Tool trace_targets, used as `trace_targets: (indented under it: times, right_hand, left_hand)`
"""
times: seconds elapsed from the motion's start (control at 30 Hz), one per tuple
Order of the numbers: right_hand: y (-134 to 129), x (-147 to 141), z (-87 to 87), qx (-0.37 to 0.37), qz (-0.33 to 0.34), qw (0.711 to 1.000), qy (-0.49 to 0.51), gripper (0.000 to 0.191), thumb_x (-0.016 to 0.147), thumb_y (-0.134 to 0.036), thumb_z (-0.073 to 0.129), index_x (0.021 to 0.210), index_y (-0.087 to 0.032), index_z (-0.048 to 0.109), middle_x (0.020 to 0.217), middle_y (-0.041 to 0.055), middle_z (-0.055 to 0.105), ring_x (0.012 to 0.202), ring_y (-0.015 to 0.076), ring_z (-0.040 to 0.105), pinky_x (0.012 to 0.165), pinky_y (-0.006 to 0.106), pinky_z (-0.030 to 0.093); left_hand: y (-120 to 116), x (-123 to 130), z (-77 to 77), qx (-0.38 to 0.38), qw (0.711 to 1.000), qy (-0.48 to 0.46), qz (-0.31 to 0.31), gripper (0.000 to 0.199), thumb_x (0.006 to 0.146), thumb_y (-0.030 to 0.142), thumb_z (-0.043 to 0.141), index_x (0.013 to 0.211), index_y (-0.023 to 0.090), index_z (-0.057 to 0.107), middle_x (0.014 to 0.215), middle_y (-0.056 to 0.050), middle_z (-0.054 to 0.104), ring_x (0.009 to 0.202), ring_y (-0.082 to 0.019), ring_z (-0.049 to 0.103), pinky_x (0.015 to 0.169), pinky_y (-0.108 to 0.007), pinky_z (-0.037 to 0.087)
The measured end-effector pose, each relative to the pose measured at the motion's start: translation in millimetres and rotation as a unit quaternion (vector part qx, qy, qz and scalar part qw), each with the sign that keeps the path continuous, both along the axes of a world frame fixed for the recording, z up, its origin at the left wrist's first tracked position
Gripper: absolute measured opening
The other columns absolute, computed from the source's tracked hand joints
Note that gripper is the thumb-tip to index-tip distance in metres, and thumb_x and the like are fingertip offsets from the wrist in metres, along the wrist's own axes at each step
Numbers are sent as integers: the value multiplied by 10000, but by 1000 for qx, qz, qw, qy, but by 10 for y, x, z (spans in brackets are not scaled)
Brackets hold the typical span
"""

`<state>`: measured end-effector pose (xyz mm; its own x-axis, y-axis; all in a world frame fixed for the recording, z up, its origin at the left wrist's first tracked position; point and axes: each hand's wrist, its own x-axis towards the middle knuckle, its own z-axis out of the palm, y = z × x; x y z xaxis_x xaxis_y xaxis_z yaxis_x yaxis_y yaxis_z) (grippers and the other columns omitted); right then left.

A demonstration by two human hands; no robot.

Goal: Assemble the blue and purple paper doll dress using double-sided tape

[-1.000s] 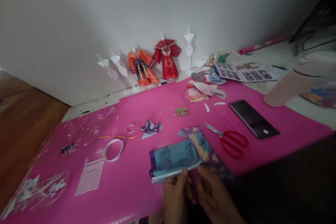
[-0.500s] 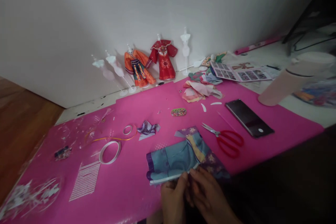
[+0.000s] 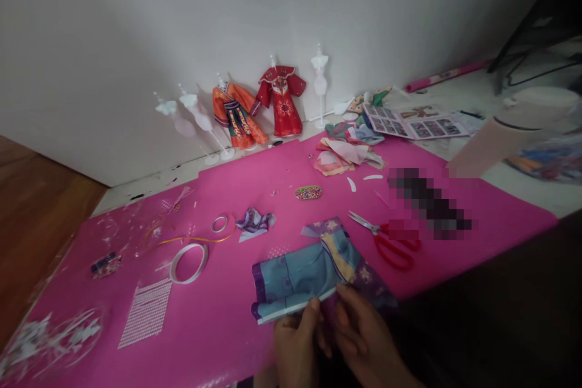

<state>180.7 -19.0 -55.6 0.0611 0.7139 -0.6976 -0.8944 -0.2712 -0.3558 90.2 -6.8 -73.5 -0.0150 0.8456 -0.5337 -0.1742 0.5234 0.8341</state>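
Observation:
A small blue doll garment (image 3: 300, 276) with purple flowered parts and a cream band lies at the front of the pink mat. Along its near edge runs a white tape strip (image 3: 284, 314). My left hand (image 3: 295, 342) pinches that edge, its thumb on the strip. A little to the right, my right hand (image 3: 370, 336) grips the same edge between thumb and finger, near the cream band. The lower fingers of both hands are in shadow. Right of the garment lie red-handled scissors (image 3: 386, 242), their blades apart.
On the pink mat (image 3: 218, 327) are a white tape roll (image 3: 188, 264), a sheet of small beads (image 3: 145, 315), a purple fabric scrap (image 3: 254, 224) and a patterned oval case (image 3: 308, 192). Dressed doll stands (image 3: 284, 103) line the wall. A pink tumbler (image 3: 486, 139) stands at right.
My hands have moved slightly apart along the garment's edge, and more of the white strip shows between them. The view has shifted a little.

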Motion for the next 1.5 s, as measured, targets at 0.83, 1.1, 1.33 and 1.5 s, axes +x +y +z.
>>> trace_targets:
  times: [0.83, 1.1, 1.33, 1.5]
  right_hand:
    - [-59, 62, 14, 38, 73, 996, 28, 523, 527, -566, 857, 476, -159, 533, 395, -69, 491, 284, -20, 210, 299, 138, 213]
    - [-58, 7, 41, 33, 81, 994, -62, 502, 495, -556, 884, 550, -186, 549, 398, -85, 463, 322, 33, 334, 332, 161, 266]
    - [-78, -16, 109, 42, 124, 990, -46, 482, 545, -561, 864, 574, -174, 578, 472, -37, 549, 385, 56, 432, 365, 164, 300]
    - [-81, -39, 46, 29, 114, 991, -61, 465, 522, -535, 885, 594, -181, 591, 433, -72, 489, 346, 38, 362, 347, 160, 292]
  left_hand:
    - [0, 0, 15, -20, 1000, -2, -7, 610, 556, 660, 782, 358, 181, 459, 301, 34, 412, 296, -83, 383, 367, -211, 267]
    - [-50, -4, -18, -19, 1000, -7, -7, 608, 589, 721, 726, 431, 169, 525, 334, 27, 441, 316, -84, 386, 366, -220, 281]
    - [-52, -24, 46, -9, 1000, -12, 2, 569, 590, 649, 773, 428, 172, 509, 332, 23, 456, 324, -88, 405, 370, -211, 284]
    - [-69, -52, 65, -13, 999, -41, 24, 530, 601, 639, 776, 505, 160, 571, 336, 36, 466, 308, -83, 410, 352, -200, 304]
